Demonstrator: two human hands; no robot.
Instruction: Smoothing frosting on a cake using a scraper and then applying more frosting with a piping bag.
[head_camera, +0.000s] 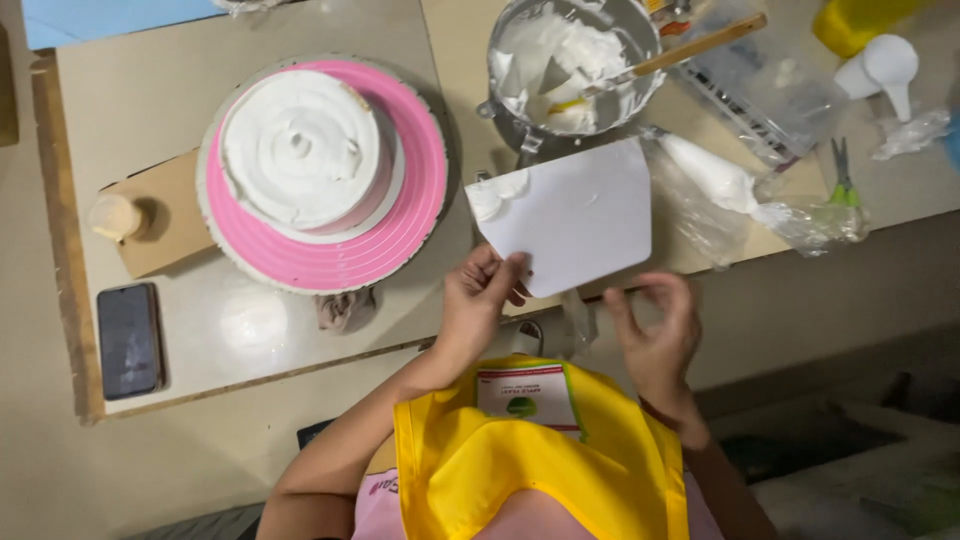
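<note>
My left hand (478, 300) pinches the lower corner of a flat white scraper card (570, 215), thumb and fingers pressed against it from both sides, and the card tilts up just right of the pink turntable (325, 175). A dab of white cream clings to the card's upper left corner, the corner nearest the turntable. My right hand (655, 330) hovers farther right of the turntable, below the card's right edge and apart from it, fingers loosely curled with thumb and forefinger close together; I cannot tell whether it grips anything. The cake (300, 150) sits in the middle of the turntable, already covered in white cream, its top marked by a spiral ridge with a small peak at the centre, so I judge the coating is on but the top is not yet smooth and flat. Up and to the right of the turntable stands a metal bowl (575, 65) with plenty of cream left and a wooden-handled spatula (690, 48) resting in it. A filled piping bag (715, 175) lies farther right, beyond the card, with small scissors (843, 170) past it. A dark phone (130, 340) lies to the turntable's lower left.
</note>
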